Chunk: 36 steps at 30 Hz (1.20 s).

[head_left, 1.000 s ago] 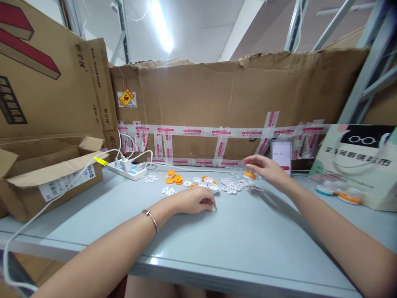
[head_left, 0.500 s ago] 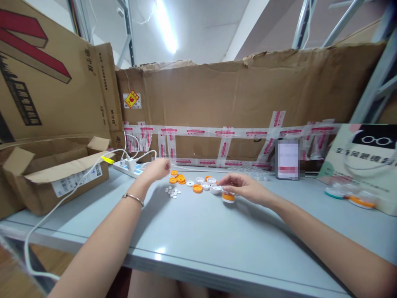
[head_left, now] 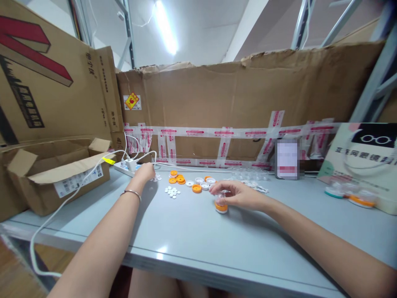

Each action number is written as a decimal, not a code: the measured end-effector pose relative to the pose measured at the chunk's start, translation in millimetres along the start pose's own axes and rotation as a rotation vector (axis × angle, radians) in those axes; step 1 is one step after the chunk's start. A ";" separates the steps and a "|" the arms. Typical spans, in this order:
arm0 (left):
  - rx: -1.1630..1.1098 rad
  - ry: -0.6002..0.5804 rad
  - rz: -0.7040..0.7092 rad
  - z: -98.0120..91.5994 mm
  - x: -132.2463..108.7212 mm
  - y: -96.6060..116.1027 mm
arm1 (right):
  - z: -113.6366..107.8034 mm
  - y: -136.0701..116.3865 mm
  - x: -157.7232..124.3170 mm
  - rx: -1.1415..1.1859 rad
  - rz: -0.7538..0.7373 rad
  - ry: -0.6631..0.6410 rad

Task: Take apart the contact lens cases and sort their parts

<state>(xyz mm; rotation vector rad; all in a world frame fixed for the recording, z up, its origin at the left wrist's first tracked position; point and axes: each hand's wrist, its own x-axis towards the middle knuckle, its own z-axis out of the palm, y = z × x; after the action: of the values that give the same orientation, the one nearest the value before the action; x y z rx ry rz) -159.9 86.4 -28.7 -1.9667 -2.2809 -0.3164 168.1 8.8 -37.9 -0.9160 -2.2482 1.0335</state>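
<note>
My right hand (head_left: pixel 234 194) grips a small clear plastic container with an orange and white base (head_left: pixel 221 207), held upright at or just above the table. At the far left of the work area, my left hand (head_left: pixel 146 171) has its fingers closed beside some small clear-white pieces (head_left: pixel 157 177); what it pinches is hidden. Between the hands lie orange ring caps (head_left: pixel 180 179), a separate orange ring (head_left: pixel 196 188) and several white ring caps (head_left: pixel 189 183). Nearer to me is a loose cluster of small white discs (head_left: pixel 172 191).
A white power strip (head_left: pixel 125 167) with cables lies beyond my left hand, and an open cardboard box (head_left: pixel 62 165) stands left. Clear plastic parts (head_left: pixel 251 174) and a phone (head_left: pixel 287 159) are at the back. More capped containers (head_left: pixel 361 201) sit right, by a printed board (head_left: pixel 356 165).
My left hand has moved left, away from the orange caps and over the small clear-white pieces. My right hand has brought the container slightly left and closer to me.
</note>
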 end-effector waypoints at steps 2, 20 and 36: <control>-0.015 0.035 0.032 -6.6 -2.5 5.4 | 0.4 0.2 0.4 -0.015 0.024 0.013; -0.524 -0.328 0.960 6.3 -93.6 124.2 | 24.3 -0.5 12.4 -0.520 0.185 0.291; -0.859 -0.491 1.008 13.9 -92.9 128.8 | 24.6 -8.9 7.0 -0.387 -0.016 0.094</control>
<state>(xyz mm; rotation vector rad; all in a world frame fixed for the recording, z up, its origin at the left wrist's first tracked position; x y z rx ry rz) -17.9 17.8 -52.0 -3.6000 -0.9869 -0.8253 143.9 -1.6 -44.2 -1.0737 -2.4134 0.5402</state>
